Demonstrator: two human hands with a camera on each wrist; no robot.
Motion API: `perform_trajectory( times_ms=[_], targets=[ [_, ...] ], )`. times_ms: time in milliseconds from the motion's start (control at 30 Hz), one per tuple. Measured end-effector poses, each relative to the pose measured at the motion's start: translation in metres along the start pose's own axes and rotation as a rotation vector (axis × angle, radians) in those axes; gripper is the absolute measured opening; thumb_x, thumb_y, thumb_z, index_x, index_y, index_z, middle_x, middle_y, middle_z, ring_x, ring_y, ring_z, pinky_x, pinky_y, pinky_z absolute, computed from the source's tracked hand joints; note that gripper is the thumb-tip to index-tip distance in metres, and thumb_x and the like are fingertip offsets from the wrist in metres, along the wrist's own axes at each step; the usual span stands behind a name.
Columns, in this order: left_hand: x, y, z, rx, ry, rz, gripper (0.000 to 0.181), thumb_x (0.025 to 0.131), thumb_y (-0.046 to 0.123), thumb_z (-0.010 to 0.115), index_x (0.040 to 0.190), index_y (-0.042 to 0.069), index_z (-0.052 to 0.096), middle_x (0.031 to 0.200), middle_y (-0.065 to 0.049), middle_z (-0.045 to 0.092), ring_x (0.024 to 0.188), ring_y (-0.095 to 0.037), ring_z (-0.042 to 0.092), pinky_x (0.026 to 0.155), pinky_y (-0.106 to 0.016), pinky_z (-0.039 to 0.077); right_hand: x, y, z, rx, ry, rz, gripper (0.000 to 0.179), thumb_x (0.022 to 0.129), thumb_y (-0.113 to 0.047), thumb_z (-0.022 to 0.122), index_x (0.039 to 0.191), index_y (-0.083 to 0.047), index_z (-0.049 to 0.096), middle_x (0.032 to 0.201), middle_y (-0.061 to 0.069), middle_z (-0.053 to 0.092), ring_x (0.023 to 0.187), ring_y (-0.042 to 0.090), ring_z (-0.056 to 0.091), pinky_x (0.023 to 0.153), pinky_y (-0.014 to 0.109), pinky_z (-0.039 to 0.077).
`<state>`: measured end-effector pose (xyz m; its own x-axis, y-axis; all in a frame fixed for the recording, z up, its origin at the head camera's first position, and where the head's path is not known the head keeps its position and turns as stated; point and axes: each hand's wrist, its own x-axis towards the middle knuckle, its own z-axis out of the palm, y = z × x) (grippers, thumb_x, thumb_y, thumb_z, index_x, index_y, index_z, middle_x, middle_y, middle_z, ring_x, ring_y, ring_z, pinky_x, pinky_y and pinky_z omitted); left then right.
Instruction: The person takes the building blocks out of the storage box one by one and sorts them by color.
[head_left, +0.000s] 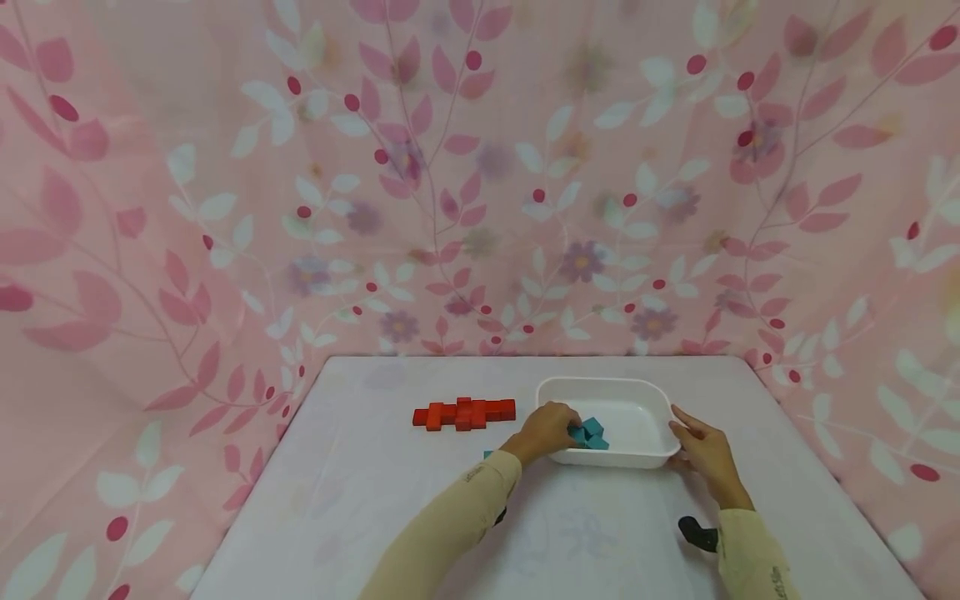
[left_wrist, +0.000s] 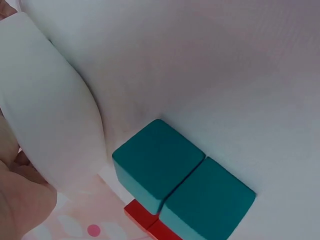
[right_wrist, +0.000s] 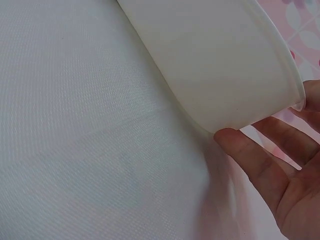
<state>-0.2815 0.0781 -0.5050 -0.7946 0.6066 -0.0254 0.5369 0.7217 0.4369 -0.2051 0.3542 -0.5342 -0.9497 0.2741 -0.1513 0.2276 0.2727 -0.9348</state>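
Note:
A white tray (head_left: 630, 459) stands on the table, with several teal blocks (head_left: 594, 427) in its left end. My left hand (head_left: 547, 429) reaches over the left wall and its curled fingers pinch one of these blocks; the fingertips are partly hidden. In the left wrist view the tray wall (left_wrist: 50, 100) covers most of that hand (left_wrist: 22, 205). My right hand (head_left: 708, 454) holds the tray's right end. Seen from the right wrist, the thumb (right_wrist: 245, 155) of this hand meets the lower corner of the tray (right_wrist: 215, 65), with the other fingers behind it.
Left of the tray lies a row of joined red blocks (head_left: 465, 413). Two teal blocks (left_wrist: 185, 175) sit side by side on the table near my left wrist, mostly hidden by the arm in the head view. A pink floral cloth (head_left: 480, 208) hangs behind the table.

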Motion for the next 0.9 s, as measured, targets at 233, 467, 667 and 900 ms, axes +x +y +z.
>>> perform_trajectory(
  times_ms=[233, 467, 667, 900],
  targets=[
    [0.0, -0.014, 0.01, -0.046, 0.112, 0.091, 0.034, 0.086, 0.024, 0.076, 0.118, 0.015, 0.072, 0.103, 0.006, 0.062, 0.088, -0.005, 0.052, 0.082, -0.014, 0.047, -0.001, 0.003, 0.002, 0.011, -0.008, -0.022, 0.056, 0.101, -0.032, 0.053, 0.15, -0.013, 0.035, 0.137, 0.031, 0.045, 0.091, 0.017, 0.062, 0.071, 0.035, 0.058],
    [-0.005, -0.029, 0.006, -0.137, 0.186, 0.253, 0.04, 0.088, 0.02, 0.074, 0.125, 0.008, 0.067, 0.112, 0.002, 0.057, 0.101, -0.008, 0.053, 0.092, -0.013, 0.044, -0.001, 0.003, 0.003, 0.007, -0.019, -0.021, 0.056, 0.101, -0.032, 0.052, 0.151, -0.014, 0.034, 0.14, 0.031, 0.043, 0.096, 0.023, 0.062, 0.073, 0.036, 0.058],
    [-0.01, -0.039, -0.001, -0.151, 0.215, 0.329, 0.041, 0.086, 0.02, 0.076, 0.124, 0.007, 0.068, 0.112, 0.001, 0.06, 0.101, -0.008, 0.055, 0.088, -0.011, 0.044, -0.001, 0.002, 0.002, -0.023, -0.024, -0.009, 0.057, 0.102, -0.036, 0.051, 0.151, -0.014, 0.033, 0.144, 0.03, 0.04, 0.1, 0.026, 0.059, 0.073, 0.034, 0.058],
    [-0.022, -0.042, -0.015, -0.282, 0.258, 0.322, 0.038, 0.086, 0.018, 0.077, 0.121, 0.008, 0.069, 0.112, 0.001, 0.061, 0.1, -0.006, 0.059, 0.088, -0.018, 0.05, -0.001, 0.001, 0.001, -0.019, -0.026, -0.011, 0.056, 0.102, -0.033, 0.051, 0.152, -0.014, 0.032, 0.144, 0.03, 0.039, 0.099, 0.028, 0.061, 0.073, 0.035, 0.058]
  ],
)
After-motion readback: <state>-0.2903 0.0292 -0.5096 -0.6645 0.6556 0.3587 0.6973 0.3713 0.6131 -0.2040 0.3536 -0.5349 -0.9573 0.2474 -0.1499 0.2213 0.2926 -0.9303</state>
